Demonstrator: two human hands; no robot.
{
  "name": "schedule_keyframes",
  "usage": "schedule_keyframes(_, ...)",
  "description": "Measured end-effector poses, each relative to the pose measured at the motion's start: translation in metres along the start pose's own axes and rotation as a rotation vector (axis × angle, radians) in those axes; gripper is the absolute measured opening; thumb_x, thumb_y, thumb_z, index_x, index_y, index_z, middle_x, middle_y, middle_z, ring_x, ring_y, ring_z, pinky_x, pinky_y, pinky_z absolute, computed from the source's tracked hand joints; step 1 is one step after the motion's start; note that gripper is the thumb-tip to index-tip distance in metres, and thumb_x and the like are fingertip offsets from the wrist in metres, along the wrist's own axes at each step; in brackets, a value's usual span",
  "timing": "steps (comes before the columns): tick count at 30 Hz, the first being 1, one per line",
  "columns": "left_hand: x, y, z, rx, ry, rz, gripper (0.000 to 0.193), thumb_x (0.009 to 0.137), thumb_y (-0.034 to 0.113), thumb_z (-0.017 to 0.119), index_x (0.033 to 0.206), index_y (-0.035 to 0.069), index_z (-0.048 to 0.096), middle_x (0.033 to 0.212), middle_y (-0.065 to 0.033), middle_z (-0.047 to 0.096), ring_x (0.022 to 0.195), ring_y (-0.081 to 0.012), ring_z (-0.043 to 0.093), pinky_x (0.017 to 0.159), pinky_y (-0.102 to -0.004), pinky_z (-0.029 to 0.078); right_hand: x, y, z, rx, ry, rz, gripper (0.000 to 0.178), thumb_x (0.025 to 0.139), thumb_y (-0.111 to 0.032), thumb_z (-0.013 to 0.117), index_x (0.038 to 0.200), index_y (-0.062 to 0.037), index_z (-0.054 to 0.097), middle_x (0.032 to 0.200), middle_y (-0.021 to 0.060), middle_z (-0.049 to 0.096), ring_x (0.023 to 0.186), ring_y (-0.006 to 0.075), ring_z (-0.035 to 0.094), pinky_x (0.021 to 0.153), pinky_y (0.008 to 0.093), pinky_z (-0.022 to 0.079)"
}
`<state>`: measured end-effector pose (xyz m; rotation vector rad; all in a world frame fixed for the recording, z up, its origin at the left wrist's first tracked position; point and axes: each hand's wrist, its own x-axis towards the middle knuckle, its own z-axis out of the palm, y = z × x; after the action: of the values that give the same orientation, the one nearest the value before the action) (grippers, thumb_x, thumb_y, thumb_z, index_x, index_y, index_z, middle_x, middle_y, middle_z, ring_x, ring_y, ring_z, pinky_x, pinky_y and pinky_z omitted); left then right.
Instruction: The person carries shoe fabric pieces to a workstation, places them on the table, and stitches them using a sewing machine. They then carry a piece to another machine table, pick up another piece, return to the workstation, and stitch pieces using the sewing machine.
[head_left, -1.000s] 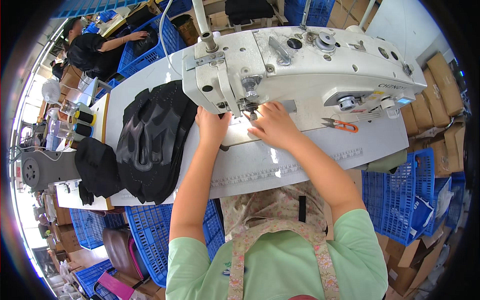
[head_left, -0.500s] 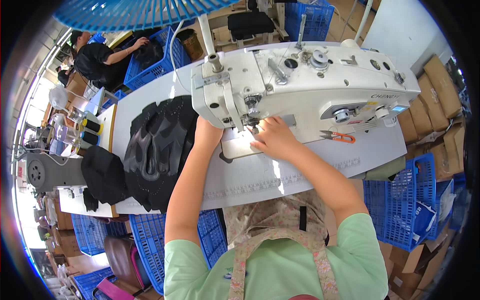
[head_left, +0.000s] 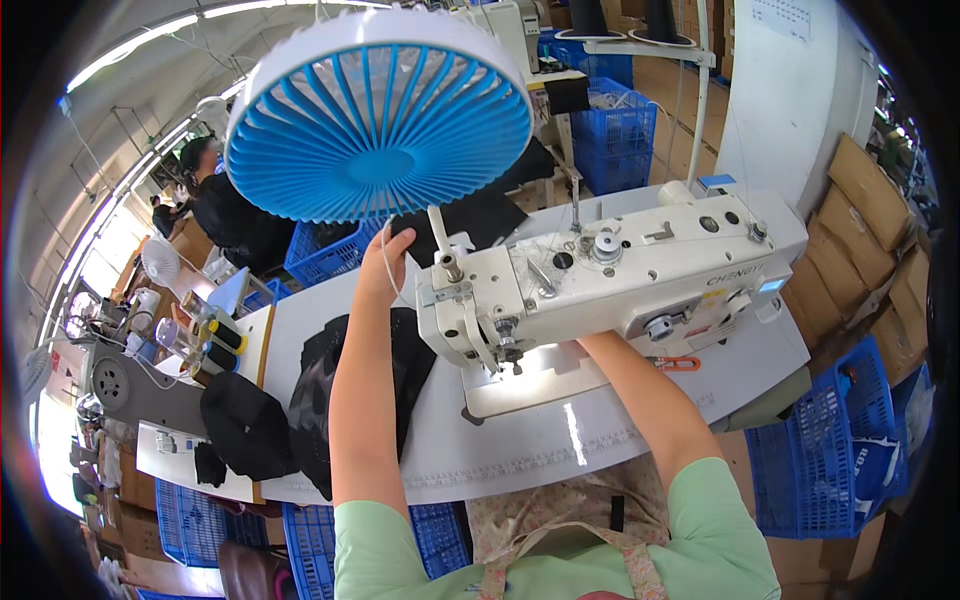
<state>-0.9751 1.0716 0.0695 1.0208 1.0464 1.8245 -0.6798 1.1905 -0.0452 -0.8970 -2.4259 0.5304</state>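
Observation:
A white sewing machine (head_left: 590, 285) stands on the white table. My left hand (head_left: 380, 265) is beyond the machine's left end, below the fan; its thumb lies at the edge of a black fabric piece (head_left: 485, 217) and the fingers look closed on it, though the fan partly covers them. My right forearm reaches beneath the machine's arm, and the hand itself is hidden behind it. Orange-handled thread snips (head_left: 678, 363) lie beside that forearm. Black shaped pieces (head_left: 315, 390) are spread under and beside my left forearm.
A blue-grilled fan (head_left: 380, 150) stands over the machine's left end. Another black piece (head_left: 245, 425) and thread cones (head_left: 225, 340) are at the left. Blue crates (head_left: 800, 480) stand at the lower right, cardboard (head_left: 850, 240) behind. A co-worker (head_left: 235, 215) sits at the far left.
Both hands have left the needle area. The left moved away to beyond the machine's left end, and the right went under its arm. My view has tilted up, bringing in more fan.

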Motion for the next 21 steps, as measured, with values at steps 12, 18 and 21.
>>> schedule_keyframes(12,-0.034,0.026,0.063,-0.086,-0.337,-0.020,0.048,0.089,0.013,0.060,0.135,0.002,0.048,0.126,-0.0098,0.058,0.114,-0.0208,0.057,0.096,-0.0350,0.047,0.011,0.009,0.020,0.234,0.179,0.033,0.030,0.088,-0.025,0.054,0.112,-0.0077,0.063,0.113,0.0169,0.064,0.111,0.0368,0.055,0.098,0.0456,0.041)
schedule_keyframes(18,-0.061,-0.037,-0.009,0.602,-0.053,-0.317,0.074,0.078,0.017,0.077,0.140,-0.001,0.039,0.119,-0.0110,0.062,0.107,-0.0195,0.060,0.091,-0.0316,0.047,0.013,0.011,0.028,0.343,0.216,0.072,0.031,0.089,-0.023,0.053,0.113,-0.0078,0.063,0.114,0.0169,0.064,0.112,0.0367,0.054,0.099,0.0452,0.040)
schedule_keyframes(21,-0.067,-0.054,-0.051,0.674,0.082,-0.056,0.070,0.076,0.019,0.079,0.133,-0.003,0.044,0.116,-0.0162,0.063,0.104,-0.0229,0.063,0.089,-0.0334,0.049,0.006,0.006,0.046,0.409,0.198,0.086,0.031,0.089,-0.023,0.053,0.114,-0.0079,0.063,0.115,0.0169,0.063,0.113,0.0366,0.054,0.100,0.0451,0.040)
